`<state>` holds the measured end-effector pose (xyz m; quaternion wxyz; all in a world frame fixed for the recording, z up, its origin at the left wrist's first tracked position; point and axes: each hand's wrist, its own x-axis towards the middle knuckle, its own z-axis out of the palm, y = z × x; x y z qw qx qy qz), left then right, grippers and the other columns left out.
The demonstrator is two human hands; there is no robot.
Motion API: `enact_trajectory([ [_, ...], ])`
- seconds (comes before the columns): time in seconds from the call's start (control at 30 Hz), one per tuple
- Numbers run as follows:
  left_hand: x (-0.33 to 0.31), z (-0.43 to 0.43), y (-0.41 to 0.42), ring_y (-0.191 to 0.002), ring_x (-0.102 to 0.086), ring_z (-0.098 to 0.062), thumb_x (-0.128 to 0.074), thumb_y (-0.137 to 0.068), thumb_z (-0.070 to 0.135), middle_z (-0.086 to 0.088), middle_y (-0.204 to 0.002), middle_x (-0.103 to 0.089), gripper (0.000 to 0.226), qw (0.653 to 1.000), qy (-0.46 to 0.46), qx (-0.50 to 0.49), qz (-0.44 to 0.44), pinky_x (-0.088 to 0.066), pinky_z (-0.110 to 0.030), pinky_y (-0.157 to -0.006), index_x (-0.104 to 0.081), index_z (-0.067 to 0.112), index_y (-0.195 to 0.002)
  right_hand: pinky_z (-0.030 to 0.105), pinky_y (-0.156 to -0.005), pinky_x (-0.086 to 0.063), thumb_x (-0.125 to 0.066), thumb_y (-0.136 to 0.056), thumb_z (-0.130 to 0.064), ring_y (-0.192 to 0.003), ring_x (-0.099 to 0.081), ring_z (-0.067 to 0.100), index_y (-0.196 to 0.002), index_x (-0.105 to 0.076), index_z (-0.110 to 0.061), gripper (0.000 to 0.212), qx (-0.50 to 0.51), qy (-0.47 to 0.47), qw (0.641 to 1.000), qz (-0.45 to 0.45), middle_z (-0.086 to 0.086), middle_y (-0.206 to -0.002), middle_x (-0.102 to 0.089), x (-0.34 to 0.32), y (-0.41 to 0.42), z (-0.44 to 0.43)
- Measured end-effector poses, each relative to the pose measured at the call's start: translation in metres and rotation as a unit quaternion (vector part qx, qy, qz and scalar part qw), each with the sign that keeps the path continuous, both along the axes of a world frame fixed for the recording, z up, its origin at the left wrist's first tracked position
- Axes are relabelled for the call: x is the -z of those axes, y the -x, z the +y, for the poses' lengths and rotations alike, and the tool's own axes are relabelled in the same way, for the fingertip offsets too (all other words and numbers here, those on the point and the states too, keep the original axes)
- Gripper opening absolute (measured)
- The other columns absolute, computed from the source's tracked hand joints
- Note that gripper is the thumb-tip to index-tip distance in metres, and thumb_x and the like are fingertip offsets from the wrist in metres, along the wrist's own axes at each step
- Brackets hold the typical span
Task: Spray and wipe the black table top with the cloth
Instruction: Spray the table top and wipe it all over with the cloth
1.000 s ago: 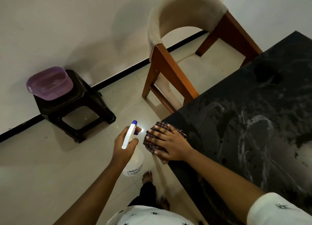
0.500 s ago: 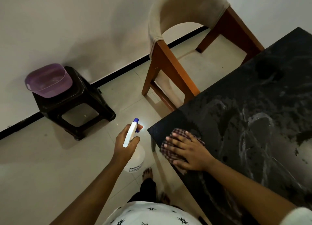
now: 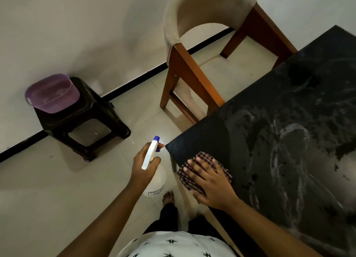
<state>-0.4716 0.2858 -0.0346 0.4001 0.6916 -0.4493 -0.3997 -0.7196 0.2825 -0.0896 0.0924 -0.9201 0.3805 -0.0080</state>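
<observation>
The black table top [image 3: 289,112] fills the right side, streaked with whitish wet smears. A checked cloth [image 3: 200,160] lies on its near-left edge, just below the corner. My right hand [image 3: 210,181] presses flat on the cloth with fingers spread. Left of the table corner, over the floor, my left hand [image 3: 144,164] grips a white spray bottle [image 3: 154,175] with a blue nozzle, its nozzle pointing toward the far wall.
A wooden chair [image 3: 202,64] with a beige padded back stands at the table's far-left side. A black plastic stool [image 3: 84,120] against the wall carries a purple basin [image 3: 52,93]. My bare foot [image 3: 168,197] is on the tiled floor below the bottle.
My right hand slid the cloth from the table's corner down along the near-left edge toward me. The left hand and spray bottle stayed almost still.
</observation>
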Motion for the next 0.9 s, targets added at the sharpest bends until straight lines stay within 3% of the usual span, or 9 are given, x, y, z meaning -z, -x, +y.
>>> enact_trajectory([
  [0.13, -0.004, -0.002, -0.003, -0.093, -0.061, -0.011, -0.056, -0.073, 0.022, 0.0, -0.107, -0.065, 0.041, 1.0, 0.01, -0.001, 0.013, -0.046, -0.001, -0.066, -0.061, 0.015, -0.113, 0.054, -0.112, -0.019, -0.033, -0.09, -0.061, -0.146, -0.015, 0.019, -0.149, -0.022, -0.033, 0.066, -0.006, -0.007, 1.0, 0.009, -0.004, -0.158, -0.019, -0.005, -0.012, -0.052],
  [0.27, 0.002, -0.011, -0.004, -0.093, -0.062, -0.014, -0.057, -0.074, 0.027, 0.0, -0.109, -0.065, 0.046, 1.0, 0.004, -0.018, -0.003, -0.046, -0.009, -0.067, -0.058, 0.015, -0.119, 0.058, -0.114, -0.016, -0.019, -0.091, -0.062, -0.146, -0.012, 0.024, -0.15, -0.02, -0.03, 0.068, 0.182, -0.024, 0.982, 0.046, -0.001, -0.159, -0.018, -0.012, -0.036, -0.132],
  [0.33, 0.003, -0.013, -0.006, -0.096, -0.062, -0.016, -0.058, -0.074, 0.027, -0.001, -0.11, -0.065, 0.046, 1.0, 0.006, -0.026, -0.002, -0.047, -0.014, -0.071, -0.058, 0.015, -0.119, 0.056, -0.115, -0.013, -0.019, -0.091, -0.063, -0.147, -0.011, 0.025, -0.151, -0.018, -0.029, 0.069, 0.22, -0.023, 0.973, 0.061, -0.001, -0.16, -0.015, -0.011, -0.048, -0.143],
  [0.47, 0.0, -0.001, -0.004, -0.099, -0.062, -0.008, -0.055, -0.073, 0.012, 0.004, -0.104, -0.067, 0.036, 0.999, 0.032, -0.015, 0.008, -0.046, -0.016, -0.08, -0.062, 0.017, -0.108, 0.055, -0.113, -0.02, -0.026, -0.089, -0.063, -0.146, -0.015, 0.023, -0.15, -0.023, -0.029, 0.07, 0.15, -0.038, 0.988, 0.028, 0.0, -0.158, -0.021, -0.006, -0.048, -0.079],
  [0.6, 0.006, 0.012, 0.009, -0.101, -0.062, -0.013, -0.054, -0.072, 0.012, -0.001, -0.107, -0.068, 0.038, 0.999, 0.019, -0.027, 0.014, -0.046, -0.017, -0.08, -0.063, 0.014, -0.11, 0.051, -0.11, -0.021, -0.041, -0.085, -0.061, -0.145, -0.019, 0.021, -0.149, -0.027, -0.03, 0.072, 0.012, -0.032, 0.999, 0.014, -0.002, -0.157, -0.026, -0.002, -0.012, 0.013],
  [0.73, 0.005, 0.02, 0.024, -0.101, -0.063, -0.016, -0.055, -0.072, 0.013, -0.001, -0.107, -0.068, 0.039, 0.999, 0.016, -0.031, 0.018, -0.047, -0.017, -0.082, -0.062, 0.013, -0.11, 0.048, -0.114, -0.021, -0.038, -0.087, -0.067, -0.144, -0.023, 0.022, -0.149, -0.026, -0.03, 0.073, -0.081, -0.019, 0.996, 0.023, -0.003, -0.156, -0.028, -0.002, 0.009, -0.007],
  [0.8, 0.005, 0.03, 0.033, -0.101, -0.063, -0.016, -0.055, -0.072, 0.011, -0.001, -0.105, -0.068, 0.038, 0.999, 0.019, -0.031, 0.027, -0.048, -0.021, -0.085, -0.063, 0.013, -0.109, 0.05, -0.115, -0.022, -0.033, -0.089, -0.068, -0.144, -0.023, 0.023, -0.149, -0.026, -0.029, 0.072, -0.065, -0.026, 0.997, 0.032, -0.002, -0.156, -0.027, -0.003, 0.007, -0.036],
  [0.9, 0.009, 0.046, 0.046, -0.099, -0.063, -0.015, -0.057, -0.073, 0.017, 0.002, -0.107, -0.067, 0.041, 0.999, 0.008, -0.037, 0.026, -0.049, -0.019, -0.079, -0.061, 0.014, -0.114, 0.056, -0.115, -0.018, -0.021, -0.089, -0.068, -0.146, -0.012, 0.024, -0.151, -0.017, -0.03, 0.073, 0.055, -0.043, 0.996, 0.062, -0.001, -0.159, -0.017, -0.001, 0.004, -0.092],
])
